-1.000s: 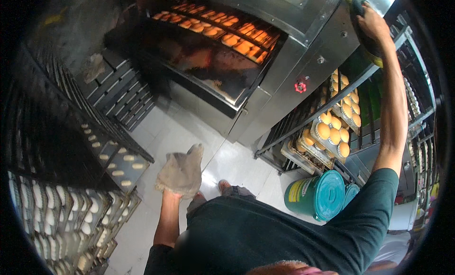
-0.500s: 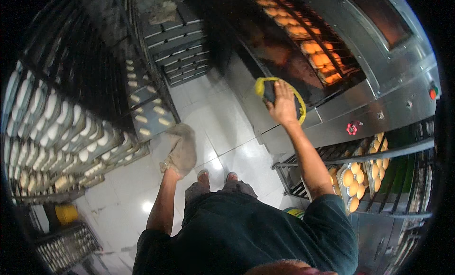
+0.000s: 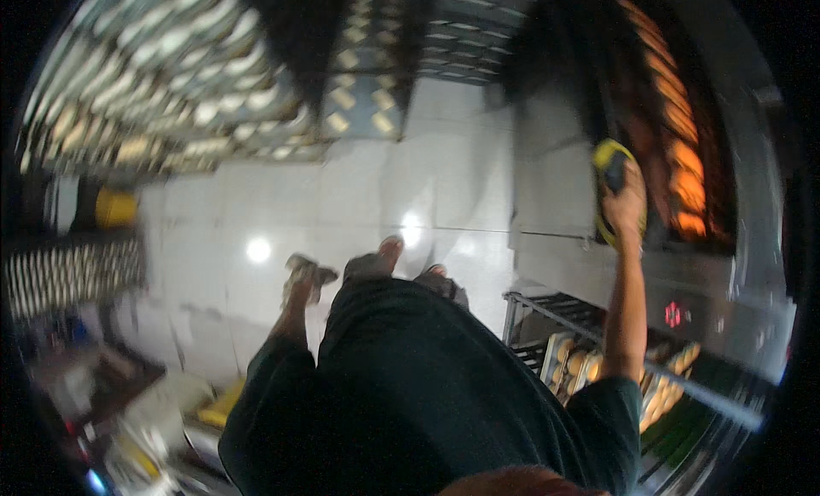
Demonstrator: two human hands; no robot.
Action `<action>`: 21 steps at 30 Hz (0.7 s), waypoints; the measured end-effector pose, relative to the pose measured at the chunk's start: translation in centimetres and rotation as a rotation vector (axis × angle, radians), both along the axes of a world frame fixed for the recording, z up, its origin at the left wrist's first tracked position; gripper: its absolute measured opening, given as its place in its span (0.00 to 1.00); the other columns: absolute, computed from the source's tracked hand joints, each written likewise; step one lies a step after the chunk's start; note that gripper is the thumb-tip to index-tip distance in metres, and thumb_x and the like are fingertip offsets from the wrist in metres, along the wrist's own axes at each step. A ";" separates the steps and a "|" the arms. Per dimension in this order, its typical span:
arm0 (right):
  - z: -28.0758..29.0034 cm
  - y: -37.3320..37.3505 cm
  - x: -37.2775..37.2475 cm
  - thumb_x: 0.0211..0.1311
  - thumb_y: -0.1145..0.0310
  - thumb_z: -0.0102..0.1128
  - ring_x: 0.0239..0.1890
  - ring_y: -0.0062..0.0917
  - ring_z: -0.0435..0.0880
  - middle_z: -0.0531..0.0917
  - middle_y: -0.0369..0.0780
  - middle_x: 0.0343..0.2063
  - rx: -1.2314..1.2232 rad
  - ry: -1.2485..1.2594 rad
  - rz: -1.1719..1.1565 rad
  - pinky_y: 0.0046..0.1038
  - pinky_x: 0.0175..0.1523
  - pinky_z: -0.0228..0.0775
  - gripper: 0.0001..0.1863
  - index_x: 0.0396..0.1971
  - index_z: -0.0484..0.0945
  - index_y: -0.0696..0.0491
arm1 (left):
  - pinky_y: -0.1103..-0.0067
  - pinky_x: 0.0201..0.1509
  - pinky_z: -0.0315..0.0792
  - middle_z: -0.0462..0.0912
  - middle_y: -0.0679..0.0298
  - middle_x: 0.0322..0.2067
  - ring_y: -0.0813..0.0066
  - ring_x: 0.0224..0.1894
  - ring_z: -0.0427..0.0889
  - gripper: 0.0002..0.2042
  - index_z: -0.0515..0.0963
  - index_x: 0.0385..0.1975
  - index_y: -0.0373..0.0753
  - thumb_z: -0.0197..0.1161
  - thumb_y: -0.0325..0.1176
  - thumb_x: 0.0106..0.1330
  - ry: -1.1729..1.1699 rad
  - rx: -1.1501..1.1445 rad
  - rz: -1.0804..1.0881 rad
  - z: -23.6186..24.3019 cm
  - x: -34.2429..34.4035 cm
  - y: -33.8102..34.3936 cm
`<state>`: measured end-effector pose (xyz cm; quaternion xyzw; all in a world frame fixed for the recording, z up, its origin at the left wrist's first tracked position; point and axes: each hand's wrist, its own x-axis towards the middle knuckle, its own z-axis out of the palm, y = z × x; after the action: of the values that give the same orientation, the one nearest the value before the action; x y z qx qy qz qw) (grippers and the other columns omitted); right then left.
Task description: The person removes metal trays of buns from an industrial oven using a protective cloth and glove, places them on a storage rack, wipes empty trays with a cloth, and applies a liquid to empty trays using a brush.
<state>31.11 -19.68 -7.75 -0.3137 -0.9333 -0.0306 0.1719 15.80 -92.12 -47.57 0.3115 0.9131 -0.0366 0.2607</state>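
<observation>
Okay, two hands in view, one item each. Right hand (image 3: 629,197), between 2 and 3 o'clock: fingers closed over one dark pad (image 3: 613,167) with yellow edging, pad at 2 o'clock, by the opening of one oven (image 3: 551,176); whether it touches the oven, cannot tell. Left hand (image 3: 300,288), 8 o'clock: clenched on one grey-brown cloth (image 3: 325,276), held over pale floor tiles (image 3: 342,193); individual fingers too blurred. Oven buns (image 3: 683,167) glow orange at 2 o'clock, roughly one line showing, smeared, no exact count. One red knob (image 3: 672,314) on the steel front, between 3 and 4. One rack (image 3: 702,394) at 4 o'clock, at least two trays of browned buns (image 3: 576,368), partly behind the right forearm. Two feet (image 3: 390,248) near centre. At 11 o'clock, one sheet with small pale pieces (image 3: 382,122), two columns, six or more. Many trays of pale dough (image 3: 205,111) at 10, too blurred to count. One yellow container (image 3: 117,208) at 9; just below it, one tray of slim pale pieces (image 3: 73,274). One set of dark slatted shelves (image 3: 470,35) between 12 and 1.
</observation>
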 end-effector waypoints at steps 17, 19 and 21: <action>-3.4 5.0 4.3 0.51 0.64 0.62 0.60 0.50 0.65 0.64 0.56 0.60 0.137 -0.315 -0.077 0.45 0.64 0.57 0.43 0.64 0.53 0.65 | 0.64 0.52 0.71 0.77 0.53 0.49 0.57 0.51 0.77 0.23 0.74 0.49 0.42 0.58 0.50 0.61 -0.307 0.415 0.385 7.8 -10.2 15.0; -1.8 2.7 3.9 0.48 0.63 0.65 0.60 0.50 0.65 0.65 0.56 0.59 0.108 -0.355 -0.134 0.43 0.64 0.59 0.42 0.61 0.57 0.66 | 0.64 0.52 0.71 0.78 0.53 0.48 0.56 0.50 0.78 0.23 0.74 0.49 0.41 0.59 0.50 0.60 -0.431 0.470 0.475 9.5 -11.3 16.2; -0.8 1.0 1.3 0.46 0.62 0.67 0.60 0.50 0.65 0.65 0.56 0.59 0.063 -0.420 -0.213 0.43 0.63 0.60 0.42 0.60 0.59 0.65 | 0.66 0.53 0.73 0.82 0.55 0.44 0.58 0.47 0.80 0.26 0.75 0.51 0.42 0.61 0.53 0.59 -0.275 0.491 0.501 5.0 -11.3 12.6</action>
<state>32.39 -18.67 -8.55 -0.3916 -0.9089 -0.1420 -0.0206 4.47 -79.53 -42.57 0.1335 0.8989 0.2907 0.2993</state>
